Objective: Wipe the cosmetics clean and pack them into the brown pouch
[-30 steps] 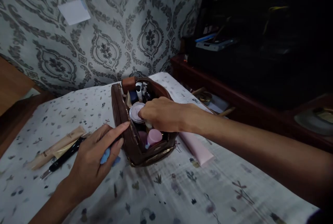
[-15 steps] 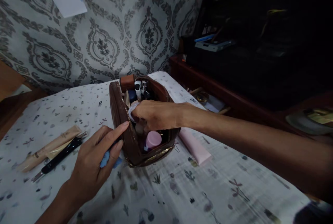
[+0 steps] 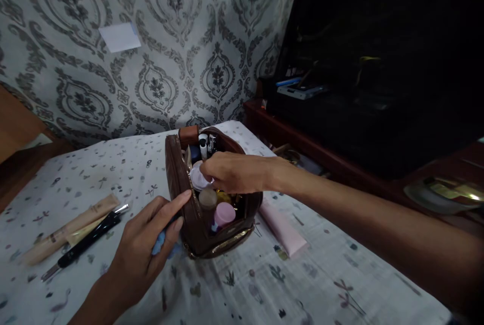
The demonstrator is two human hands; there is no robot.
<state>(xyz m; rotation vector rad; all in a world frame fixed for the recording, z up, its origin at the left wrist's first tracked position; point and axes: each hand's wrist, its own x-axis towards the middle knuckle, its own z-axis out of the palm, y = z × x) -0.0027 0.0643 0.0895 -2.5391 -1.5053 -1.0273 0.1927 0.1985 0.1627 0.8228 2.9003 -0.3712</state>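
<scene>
A brown cosmetic bag [image 3: 176,169] with a gold zip stands unzipped on the patterned sheet. My right hand [image 3: 230,171] reaches into it, fingers closed at the edge of a white round jar [image 3: 200,176]; the fingertips are partly hidden. Near it inside the bag are a beige-topped jar [image 3: 207,198], a pink-capped container [image 3: 224,213] and small black-and-white bottles [image 3: 203,144]. My left hand [image 3: 145,244] rests against the bag's left side, index finger stretched onto the zip edge, thumb apart. Something blue [image 3: 159,243] shows beneath that hand; I cannot tell whether it is held.
Left of the bag lie a beige tube [image 3: 75,224] and a black pen-like tool [image 3: 88,239] with silver ends. A pale pink tube [image 3: 285,232] lies to the right. Dark red furniture [image 3: 295,138] borders the bed, with patterned wallpaper [image 3: 159,88] behind.
The view has shifted, so the scene sits lower. My right hand has drawn slightly back to the right, uncovering more of the white jar and the beige-topped jar. My left hand keeps its place.
</scene>
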